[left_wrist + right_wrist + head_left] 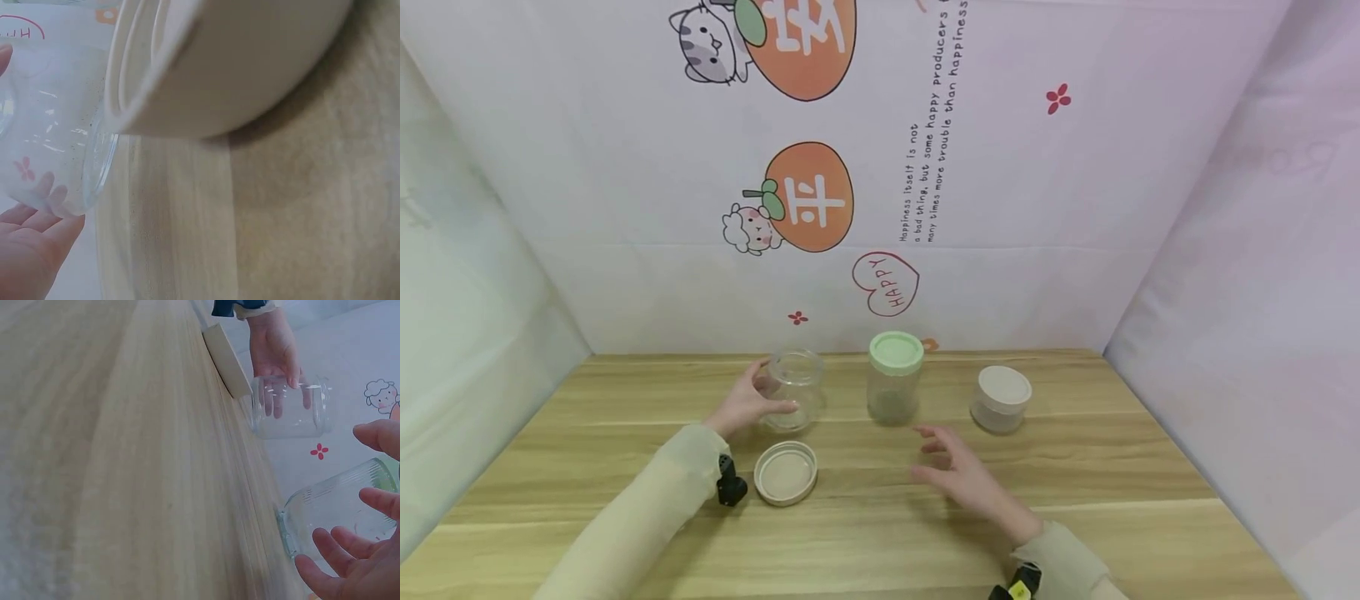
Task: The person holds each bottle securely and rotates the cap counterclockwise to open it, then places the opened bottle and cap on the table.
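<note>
a person's two bare hands, in pale cream sleeves point(647, 508), reach over a wood-grain surface point(865, 542). on the left, the left hand point(748, 407) grips a clear lidless jar point(802, 390), its thumb and fingers curved round the near and left sides. the jar is upright, mouth facing up, toward the back of the surface; its base is hard to make out through the clear wall, so whether it touches the wood is uncertain. nearer the person, just beside the left wrist, a round beige lid point(786, 472) lies with its hollow side up.

the right hand point(958, 475) is held with its fingers apart and loosely bent, holding nothing. it is near a tall clear jar with a mint-green lid point(892, 396), which stands upright at the middle. farther right stands a short, squat jar with a whitish lid point(998, 410).

behind everything hangs a white cloth point(1000, 183) printed with orange fruits, cartoon animals, small red flowers and a red heart reading "happy".
</note>
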Available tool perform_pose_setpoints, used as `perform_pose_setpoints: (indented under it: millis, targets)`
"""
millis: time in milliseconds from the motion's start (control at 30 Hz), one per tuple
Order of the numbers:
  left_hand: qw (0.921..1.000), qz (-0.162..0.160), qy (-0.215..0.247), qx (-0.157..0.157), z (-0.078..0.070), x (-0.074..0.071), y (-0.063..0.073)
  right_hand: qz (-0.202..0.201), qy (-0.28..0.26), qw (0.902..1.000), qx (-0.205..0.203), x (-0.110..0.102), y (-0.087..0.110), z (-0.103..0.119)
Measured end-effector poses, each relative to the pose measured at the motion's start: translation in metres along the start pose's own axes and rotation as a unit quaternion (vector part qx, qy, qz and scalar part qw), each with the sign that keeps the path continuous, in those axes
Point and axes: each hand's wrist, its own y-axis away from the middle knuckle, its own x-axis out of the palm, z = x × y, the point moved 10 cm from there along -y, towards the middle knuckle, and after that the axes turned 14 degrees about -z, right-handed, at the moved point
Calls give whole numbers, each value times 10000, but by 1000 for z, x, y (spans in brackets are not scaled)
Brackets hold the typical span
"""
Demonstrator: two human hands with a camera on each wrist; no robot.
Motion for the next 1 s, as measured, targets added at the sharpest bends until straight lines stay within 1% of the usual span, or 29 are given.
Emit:
perform_pose_setpoints:
  millis: [133, 233, 300, 433, 533, 700, 800, 1000]
  targets:
    - [10000, 36, -3, 93, -2, 0, 1, -353, -73, 9988, 331, -4, -8, -10]
    - [9999, -18, 3, 134, -2, -1, 1, -593, -141, 9966, 547, -7, -14, -16]
    - [9997, -41, -67, 212, -3, -1, 1, -694, -155, 9952, 673, -8, -17, -19]
    - [9994, -84, -182, 268, -2, -2, 1, -885, -305, 9910, 956, -9, -24, -25]
    - [9994, -88, -257, 230, -1, -3, 2, -1055, -525, 9867, 1122, -9, -29, -29]
    - [9991, -108, -358, 205, -5, -2, 7, -1227, -813, 9806, 1297, -8, -37, -36]
    - [9990, -111, -362, 230, -7, -2, 8, -1249, -829, 9800, 1311, -6, -40, -38]
    - [9994, -113, -245, 203, -3, -2, 6, -1296, -809, 9801, 1268, -6, -41, -37]
